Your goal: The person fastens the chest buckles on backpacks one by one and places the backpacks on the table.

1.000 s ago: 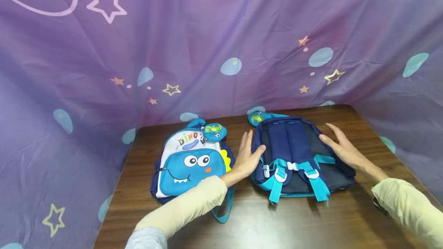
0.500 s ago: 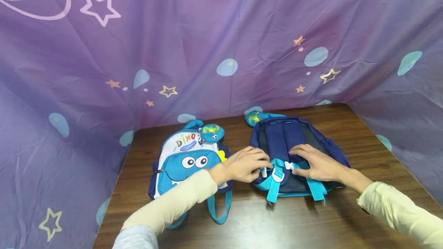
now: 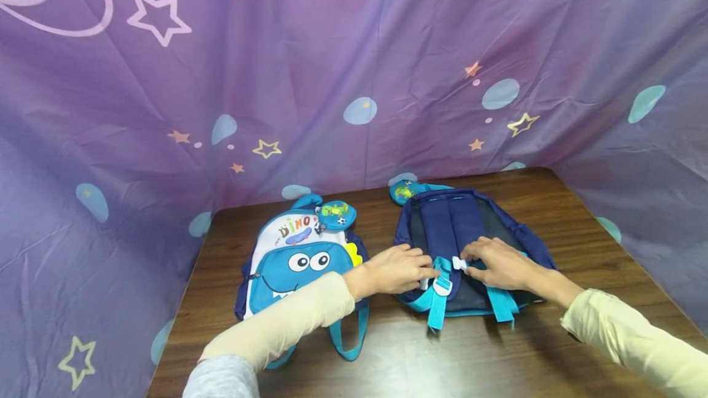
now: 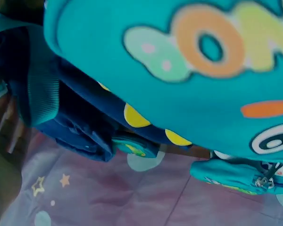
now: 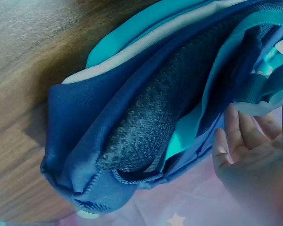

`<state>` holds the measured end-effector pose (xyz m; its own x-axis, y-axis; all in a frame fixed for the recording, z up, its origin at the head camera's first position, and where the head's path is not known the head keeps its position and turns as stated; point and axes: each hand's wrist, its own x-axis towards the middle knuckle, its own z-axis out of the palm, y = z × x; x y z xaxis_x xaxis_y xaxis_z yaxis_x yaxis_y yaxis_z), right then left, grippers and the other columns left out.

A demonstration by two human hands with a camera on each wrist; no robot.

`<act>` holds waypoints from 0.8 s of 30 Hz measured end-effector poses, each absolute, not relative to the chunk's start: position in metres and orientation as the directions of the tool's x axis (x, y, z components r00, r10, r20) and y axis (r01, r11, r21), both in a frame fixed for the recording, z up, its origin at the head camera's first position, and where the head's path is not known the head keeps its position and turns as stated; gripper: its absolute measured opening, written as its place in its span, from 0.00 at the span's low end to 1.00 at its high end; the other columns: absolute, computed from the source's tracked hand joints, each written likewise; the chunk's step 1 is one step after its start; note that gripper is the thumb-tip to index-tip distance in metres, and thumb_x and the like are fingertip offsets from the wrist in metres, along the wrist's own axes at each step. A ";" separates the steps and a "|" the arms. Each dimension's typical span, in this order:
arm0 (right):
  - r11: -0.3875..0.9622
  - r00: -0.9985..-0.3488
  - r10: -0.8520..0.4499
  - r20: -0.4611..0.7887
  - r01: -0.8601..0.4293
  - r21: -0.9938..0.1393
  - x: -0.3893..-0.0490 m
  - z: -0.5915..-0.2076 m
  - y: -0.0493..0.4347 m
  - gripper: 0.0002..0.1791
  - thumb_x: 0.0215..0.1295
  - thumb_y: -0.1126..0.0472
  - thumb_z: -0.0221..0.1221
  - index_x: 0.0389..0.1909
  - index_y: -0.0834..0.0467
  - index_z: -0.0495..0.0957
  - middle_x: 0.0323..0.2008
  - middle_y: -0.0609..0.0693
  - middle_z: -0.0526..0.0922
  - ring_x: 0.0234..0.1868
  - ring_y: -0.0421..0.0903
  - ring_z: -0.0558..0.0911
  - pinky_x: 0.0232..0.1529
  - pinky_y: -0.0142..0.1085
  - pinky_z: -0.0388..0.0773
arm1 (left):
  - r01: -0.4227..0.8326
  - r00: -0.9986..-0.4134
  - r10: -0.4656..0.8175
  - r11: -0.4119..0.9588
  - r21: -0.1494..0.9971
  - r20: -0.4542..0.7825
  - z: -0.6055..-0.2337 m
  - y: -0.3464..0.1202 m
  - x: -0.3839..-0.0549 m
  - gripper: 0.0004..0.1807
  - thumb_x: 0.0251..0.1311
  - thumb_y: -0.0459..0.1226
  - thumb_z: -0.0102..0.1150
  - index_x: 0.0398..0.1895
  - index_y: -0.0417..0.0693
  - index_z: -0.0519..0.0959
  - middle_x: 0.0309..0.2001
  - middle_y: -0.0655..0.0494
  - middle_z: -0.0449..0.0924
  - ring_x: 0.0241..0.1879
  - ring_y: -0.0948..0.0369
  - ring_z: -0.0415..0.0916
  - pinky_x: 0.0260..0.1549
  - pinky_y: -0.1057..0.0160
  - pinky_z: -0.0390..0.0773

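The right hand (image 3: 500,267) pinches the buckle (image 3: 458,263); whether the left hand (image 3: 399,269) grips the left strap (image 3: 437,308), I can't tell. A twisted strap could misalign it.

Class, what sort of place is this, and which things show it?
Probably an indoor workspace, perhaps a screened-off corner: a purple patterned cloth hangs behind and beside a wooden table, where a dinosaur backpack and a navy backpack lie.

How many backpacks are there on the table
2. One dino backpack lies on the left, printed face up; one navy backpack lies on the right, shoulder straps up. The arms hide parts of both.
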<state>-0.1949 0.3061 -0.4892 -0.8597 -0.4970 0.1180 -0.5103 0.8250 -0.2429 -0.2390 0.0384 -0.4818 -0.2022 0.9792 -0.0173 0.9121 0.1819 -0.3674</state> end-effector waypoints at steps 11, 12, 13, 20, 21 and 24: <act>0.802 -0.859 -0.441 0.259 -0.507 -0.316 -0.189 -0.480 0.318 0.11 0.60 0.60 0.68 0.45 0.54 0.85 0.36 0.40 0.82 0.39 0.38 0.76 0.38 0.35 0.77 | 0.858 -0.059 0.965 0.181 -0.481 0.257 -0.491 0.025 -0.243 0.22 0.74 0.44 0.45 0.67 0.55 0.73 0.48 0.65 0.81 0.44 0.67 0.77 0.42 0.71 0.76; 0.799 -0.854 -0.441 0.278 -0.514 -0.313 -0.189 -0.478 0.319 0.11 0.60 0.60 0.68 0.44 0.54 0.85 0.36 0.40 0.82 0.39 0.38 0.76 0.37 0.35 0.76 | 0.863 -0.060 0.953 0.199 -0.464 0.296 -0.490 0.025 -0.245 0.22 0.73 0.43 0.46 0.68 0.52 0.73 0.47 0.64 0.81 0.43 0.67 0.77 0.42 0.71 0.76; 0.797 -0.847 -0.441 0.296 -0.521 -0.306 -0.189 -0.476 0.321 0.11 0.60 0.60 0.68 0.44 0.54 0.85 0.35 0.40 0.82 0.39 0.38 0.75 0.37 0.35 0.76 | 0.879 -0.070 0.939 0.217 -0.425 0.336 -0.488 0.026 -0.246 0.23 0.73 0.43 0.48 0.67 0.49 0.73 0.46 0.63 0.81 0.42 0.66 0.77 0.43 0.71 0.77; 0.790 -0.807 -0.466 0.362 -0.564 -0.240 -0.192 -0.458 0.326 0.10 0.58 0.62 0.69 0.42 0.55 0.85 0.37 0.42 0.84 0.41 0.40 0.77 0.38 0.38 0.78 | 0.930 -0.261 0.889 0.337 -0.150 0.377 -0.470 0.045 -0.254 0.24 0.73 0.41 0.53 0.67 0.38 0.72 0.46 0.54 0.83 0.43 0.61 0.77 0.49 0.67 0.76; 0.789 -0.801 -0.474 0.366 -0.571 -0.227 -0.193 -0.455 0.326 0.10 0.58 0.62 0.69 0.41 0.55 0.85 0.37 0.43 0.85 0.41 0.40 0.78 0.39 0.39 0.78 | 0.922 -0.287 0.893 0.355 -0.151 0.347 -0.467 0.048 -0.254 0.24 0.74 0.42 0.51 0.67 0.38 0.71 0.48 0.54 0.83 0.44 0.61 0.78 0.50 0.66 0.76; 0.796 -0.792 -0.489 0.365 -0.576 -0.184 -0.196 -0.448 0.325 0.11 0.57 0.62 0.69 0.42 0.57 0.85 0.39 0.45 0.85 0.43 0.43 0.79 0.43 0.43 0.79 | 0.898 -0.362 0.894 0.410 -0.158 0.263 -0.459 0.059 -0.254 0.24 0.76 0.43 0.48 0.68 0.39 0.70 0.51 0.54 0.82 0.48 0.60 0.78 0.53 0.66 0.75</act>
